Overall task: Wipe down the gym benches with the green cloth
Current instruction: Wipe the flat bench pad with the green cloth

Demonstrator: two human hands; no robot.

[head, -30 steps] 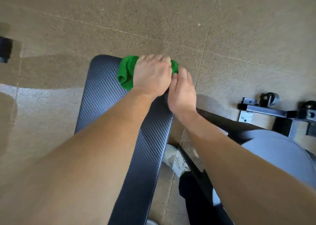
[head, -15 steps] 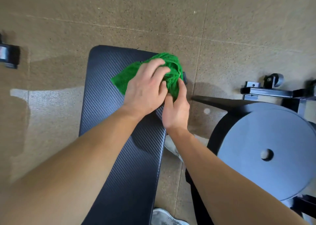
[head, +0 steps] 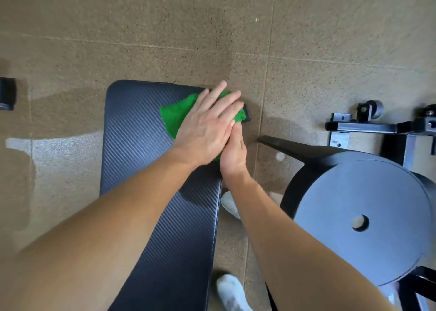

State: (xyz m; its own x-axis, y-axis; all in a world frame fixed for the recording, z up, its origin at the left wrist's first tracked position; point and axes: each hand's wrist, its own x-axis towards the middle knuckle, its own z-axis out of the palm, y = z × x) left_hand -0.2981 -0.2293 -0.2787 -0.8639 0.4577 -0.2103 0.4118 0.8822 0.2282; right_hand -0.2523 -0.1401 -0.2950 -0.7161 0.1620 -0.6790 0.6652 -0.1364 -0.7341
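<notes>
A black padded gym bench [head: 139,159] runs from the bottom centre up to mid-frame. The green cloth [head: 175,115] lies at its far right corner. My left hand [head: 207,124] lies flat on the cloth with straight, spread fingers, pressing it onto the pad. My right hand [head: 233,152] is at the bench's right edge, just under the left hand, its fingers pointing forward against the cloth's edge; whether it grips the cloth is hidden.
A round grey stool seat [head: 361,218] with black legs stands close on the right. A black metal equipment frame with wheels [head: 368,121] lies beyond it. White shoes [head: 230,291] show by the bench's right side. A dark object [head: 7,93] sits at the left edge. Brown speckled floor tiles surround the bench.
My left hand went from curled fingers bunching the cloth to a flat, spread palm on it. The cloth now lies flatter at the bench's far right corner.
</notes>
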